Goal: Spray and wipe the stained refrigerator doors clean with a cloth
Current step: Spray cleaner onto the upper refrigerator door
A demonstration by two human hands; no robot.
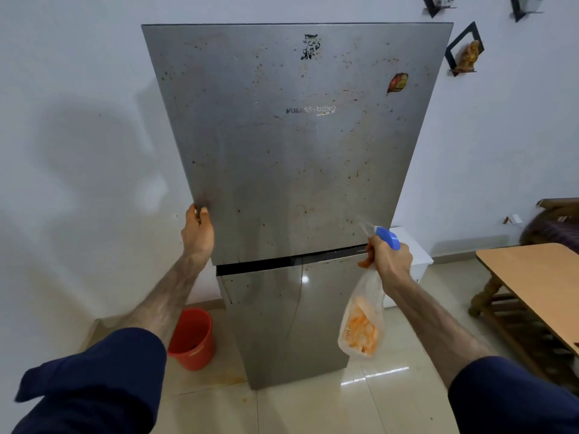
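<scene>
A tall grey refrigerator stands before me. Its upper door (291, 145) is speckled with brown stains and carries a red sticker near the top right. The lower door (282, 324) shows streaks and fewer spots. My left hand (197, 230) grips the left edge of the upper door near its bottom corner. My right hand (388, 258) holds a clear spray bottle (362, 317) with a blue head, nozzle aimed at the upper door's lower right; its body with orange label hangs below my hand. No cloth is in view.
A red bucket (192, 338) sits on the tiled floor left of the fridge, by the white wall. A wooden table (532, 286) stands at the right, with a white box (413, 261) behind the fridge's right side. Black wall shelves (463, 51) hang top right.
</scene>
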